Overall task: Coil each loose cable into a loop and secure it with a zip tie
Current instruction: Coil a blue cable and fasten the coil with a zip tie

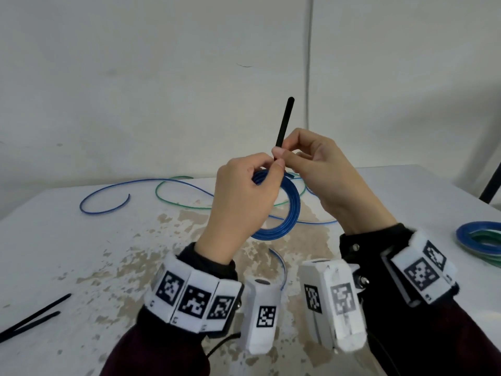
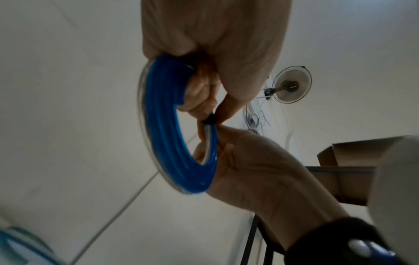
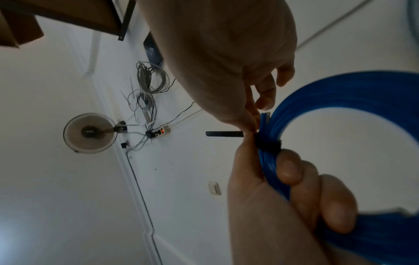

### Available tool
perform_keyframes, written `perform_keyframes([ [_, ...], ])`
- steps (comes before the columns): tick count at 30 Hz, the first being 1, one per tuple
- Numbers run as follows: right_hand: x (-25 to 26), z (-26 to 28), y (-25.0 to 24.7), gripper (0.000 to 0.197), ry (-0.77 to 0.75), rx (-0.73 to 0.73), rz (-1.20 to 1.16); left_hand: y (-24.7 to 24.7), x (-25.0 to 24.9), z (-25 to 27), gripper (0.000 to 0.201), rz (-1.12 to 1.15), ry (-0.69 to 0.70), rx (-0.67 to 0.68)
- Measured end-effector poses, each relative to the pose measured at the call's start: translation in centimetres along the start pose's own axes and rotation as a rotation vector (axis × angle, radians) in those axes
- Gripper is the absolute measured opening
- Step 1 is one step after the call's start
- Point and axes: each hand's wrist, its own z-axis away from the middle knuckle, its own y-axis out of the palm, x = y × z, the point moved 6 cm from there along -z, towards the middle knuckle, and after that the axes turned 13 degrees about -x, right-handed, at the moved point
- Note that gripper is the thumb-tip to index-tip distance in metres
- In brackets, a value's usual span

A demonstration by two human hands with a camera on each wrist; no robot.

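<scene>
Left hand gripping a blue cable coil held above the table, right hand pinching the black zip tie wrapped around the coil, tail pointing up

Loose cables clutter the far desk; spare zip ties lie left, finished coils right.

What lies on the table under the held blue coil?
Under the blue coil, loose blue cable and green cable cross the stained table. The left hand and right hand cover part of their run.
</scene>
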Motion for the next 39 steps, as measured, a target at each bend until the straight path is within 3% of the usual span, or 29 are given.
perform_keyframes([
  [2, -0.3, 0.1, -0.1, 0.022, 0.016, -0.008, 0.019, 0.4, 0.3, 0.1, 0.026, 0.022, -0.055, 0.004],
  [6, -0.3, 0.9, -0.8, 0.014, 0.094, 0.055, 0.052, 1.5, 1.1, 0.2, 0.029, 0.188, -0.296, 0.081],
  [10, -0.7, 3.7, -3.9, 0.032, 0.233, 0.126, 0.100, 3.7, 0.5, 1.2, 0.025, 0.377, -0.442, 0.126],
  [15, -1.4, 6.7, -10.7, 0.031, 0.396, 0.032, -0.136, 9.0, -1.4, 3.2, 0.024, 0.541, -0.511, 0.247],
  [19, -1.2, 8.3, -15.4, 0.025, 0.432, 0.024, -0.163, 13.3, -3.1, 4.7, 0.024, 0.593, -0.537, 0.318],
  [23, -1.5, 9.1, -20.6, 0.010, 0.401, -0.184, -0.138, 18.4, -2.0, 6.9, 0.029, 0.525, -0.626, 0.345],
  [26, -2.4, 9.4, -24.4, 0.008, 0.368, -0.334, 0.030, 21.2, 0.5, 9.3, 0.026, 0.518, -0.802, 0.336],
  [30, -4.9, 10.7, -29.1, 0.023, 0.368, -0.465, 0.365, 23.6, 2.4, 12.0, 0.024, 0.620, -1.059, 0.323],
  [35, -8.9, 12.3, -32.7, 0.030, 0.483, -0.482, 0.715, 25.1, 3.3, 14.2, 0.024, 0.701, -1.271, 0.367],
  [39, -10.7, 12.1, -33.8, 0.031, 0.573, -0.421, 0.917, 25.1, 4.2, 14.8, 0.023, 0.710, -1.325, 0.359],
])
